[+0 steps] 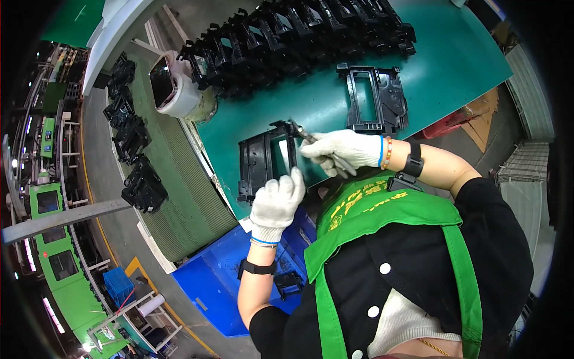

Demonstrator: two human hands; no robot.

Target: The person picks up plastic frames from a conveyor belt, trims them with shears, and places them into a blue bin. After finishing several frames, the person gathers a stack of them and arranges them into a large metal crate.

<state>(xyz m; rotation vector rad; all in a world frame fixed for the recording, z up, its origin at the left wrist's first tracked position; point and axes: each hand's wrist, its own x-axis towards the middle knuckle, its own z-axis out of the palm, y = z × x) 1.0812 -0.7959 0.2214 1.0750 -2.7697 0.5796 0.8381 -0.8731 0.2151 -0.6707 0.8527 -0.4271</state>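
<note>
The gloved left hand (276, 203) grips a black moulded plastic frame (263, 160); the right hand (341, 149) is closed around a metal tool (304, 135). A blue plastic bin (221, 287) below holds a black part (289, 282).

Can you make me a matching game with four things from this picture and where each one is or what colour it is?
Things:
1. left hand
2. right hand
3. blue bin
4. second black frame

Descriptions:
A. lies alone flat on the green table
B. holds a small metal tool
C. sits below the table edge
D. steadies the black plastic frame being worked on

Pairs: 1-D, 2-B, 3-C, 4-A
</note>
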